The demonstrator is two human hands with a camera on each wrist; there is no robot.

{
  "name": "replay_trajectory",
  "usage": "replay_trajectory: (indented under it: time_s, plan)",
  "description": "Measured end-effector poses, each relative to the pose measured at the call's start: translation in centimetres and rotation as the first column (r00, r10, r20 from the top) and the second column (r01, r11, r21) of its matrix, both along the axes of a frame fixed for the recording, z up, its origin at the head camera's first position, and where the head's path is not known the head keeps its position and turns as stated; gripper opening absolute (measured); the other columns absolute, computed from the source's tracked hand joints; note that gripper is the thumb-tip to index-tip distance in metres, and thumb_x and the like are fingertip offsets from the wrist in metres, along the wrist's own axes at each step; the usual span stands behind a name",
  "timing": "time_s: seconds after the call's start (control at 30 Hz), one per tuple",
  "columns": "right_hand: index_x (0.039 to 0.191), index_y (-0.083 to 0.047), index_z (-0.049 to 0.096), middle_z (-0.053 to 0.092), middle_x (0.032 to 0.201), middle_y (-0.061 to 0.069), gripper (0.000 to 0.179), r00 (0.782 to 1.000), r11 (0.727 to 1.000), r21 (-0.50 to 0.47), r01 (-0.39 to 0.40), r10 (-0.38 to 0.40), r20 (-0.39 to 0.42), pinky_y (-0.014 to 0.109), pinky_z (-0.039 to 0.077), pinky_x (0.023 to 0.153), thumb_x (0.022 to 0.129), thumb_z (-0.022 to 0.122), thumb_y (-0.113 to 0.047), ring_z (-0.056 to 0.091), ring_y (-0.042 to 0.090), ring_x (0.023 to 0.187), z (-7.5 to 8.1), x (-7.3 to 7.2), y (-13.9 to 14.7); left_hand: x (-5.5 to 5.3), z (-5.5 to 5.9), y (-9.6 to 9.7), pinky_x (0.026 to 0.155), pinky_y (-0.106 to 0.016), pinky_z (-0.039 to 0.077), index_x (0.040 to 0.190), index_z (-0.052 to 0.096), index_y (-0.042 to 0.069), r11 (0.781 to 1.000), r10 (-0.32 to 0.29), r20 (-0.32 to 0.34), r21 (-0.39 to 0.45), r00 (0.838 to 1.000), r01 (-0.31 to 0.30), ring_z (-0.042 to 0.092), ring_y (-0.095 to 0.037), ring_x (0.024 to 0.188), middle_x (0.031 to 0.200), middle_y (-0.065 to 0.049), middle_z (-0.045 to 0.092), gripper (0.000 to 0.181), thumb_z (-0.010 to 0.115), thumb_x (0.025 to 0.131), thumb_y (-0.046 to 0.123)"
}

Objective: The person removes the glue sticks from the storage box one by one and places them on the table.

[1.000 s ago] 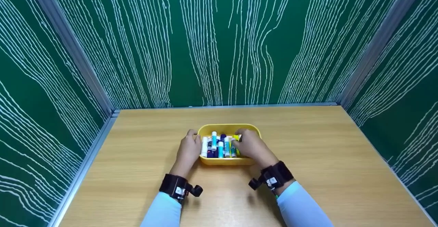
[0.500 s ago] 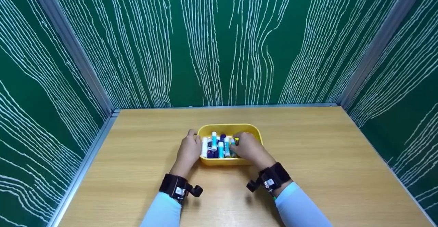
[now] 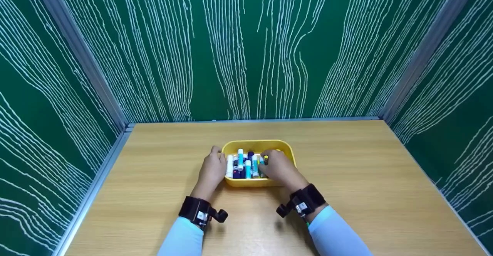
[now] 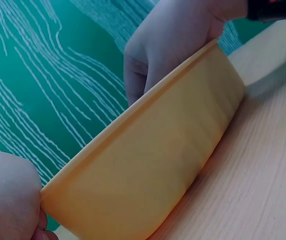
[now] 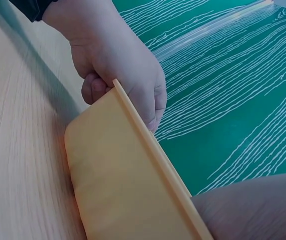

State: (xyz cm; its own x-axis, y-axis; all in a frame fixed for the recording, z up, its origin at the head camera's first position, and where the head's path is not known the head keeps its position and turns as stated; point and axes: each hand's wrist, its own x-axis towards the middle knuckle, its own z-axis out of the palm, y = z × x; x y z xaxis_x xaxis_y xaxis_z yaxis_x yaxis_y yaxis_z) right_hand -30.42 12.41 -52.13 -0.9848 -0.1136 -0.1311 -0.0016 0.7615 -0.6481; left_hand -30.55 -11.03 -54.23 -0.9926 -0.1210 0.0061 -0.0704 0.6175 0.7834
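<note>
Several glue sticks [image 3: 248,169], white with teal labels or dark purple, lie in a yellow plastic bin [image 3: 259,182] on the table. My left hand [image 3: 213,167] grips the bin's left rim, fingers at its outer side and edge. Reaching over the front wall, my right hand [image 3: 278,166] is inside the right part of the bin. Its thumb and forefinger seem to pinch a small yellow-and-black stick [image 3: 266,158], mostly hidden by the hand. In the left wrist view the right hand [image 4: 167,50] dips behind the rim with bent fingers; the bin wall hides their tips.
The bin stands on a light wooden table [image 3: 331,152]. Green panels [image 3: 252,55] with wavy white lines rise behind and at both sides, joined by grey metal posts [image 3: 423,51]. Black camera bands [image 3: 308,200] are strapped to both wrists.
My right hand has shifted slightly left and lower within the bin, covering more of the yellow-and-black stick. The left hand and the bin have hardly moved.
</note>
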Motion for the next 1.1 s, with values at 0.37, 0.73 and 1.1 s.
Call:
replay_trajectory:
  time_s: [0.37, 0.73, 1.1]
  plan:
    - [0.147, -0.013, 0.071, 0.074, 0.126, 0.010, 0.047, 0.997, 0.998, -0.020, 0.057, -0.056, 0.047, 0.034, 0.062, 0.092, 0.104, 0.086, -0.022, 0.072, 0.028, 0.105, 0.6, 0.2, -0.5, -0.3, 0.1, -0.1, 0.116, -0.056, 0.059, 0.154, 0.056, 0.005, 1.000, 0.007, 0.023, 0.028, 1.000, -0.008, 0.073, -0.036, 0.135, 0.149, -0.027, 0.071, 0.038, 0.047, 0.121, 0.023]
    - [0.143, -0.013, 0.072, 0.074, 0.124, 0.010, 0.041, 0.996, 0.995, -0.070, 0.064, -0.060, 0.062, 0.028, 0.060, 0.081, 0.105, 0.083, -0.022, 0.072, 0.025, 0.103, 1.1, 0.0, 0.0, -0.2, 0.0, -0.1, 0.118, -0.056, 0.058, 0.154, 0.056, 0.005, 1.000, -0.003, 0.016, 0.023, 1.000, 0.002, 0.072, -0.036, 0.135, 0.150, -0.027, 0.070, 0.039, 0.047, 0.121, 0.024]
    - [0.138, -0.008, 0.074, 0.073, 0.095, 0.010, 0.035, 0.999, 0.994, -0.110, -0.018, 0.013, -0.047, 0.028, 0.052, 0.062, 0.106, 0.079, -0.019, 0.068, 0.019, 0.075, 1.4, 0.4, 0.7, -0.1, 0.0, -0.1, 0.112, -0.059, 0.060, 0.151, 0.057, 0.004, 1.000, -0.009, -0.001, -0.008, 1.000, 0.009, 0.074, -0.040, 0.131, 0.143, -0.030, 0.074, 0.039, 0.046, 0.120, 0.024]
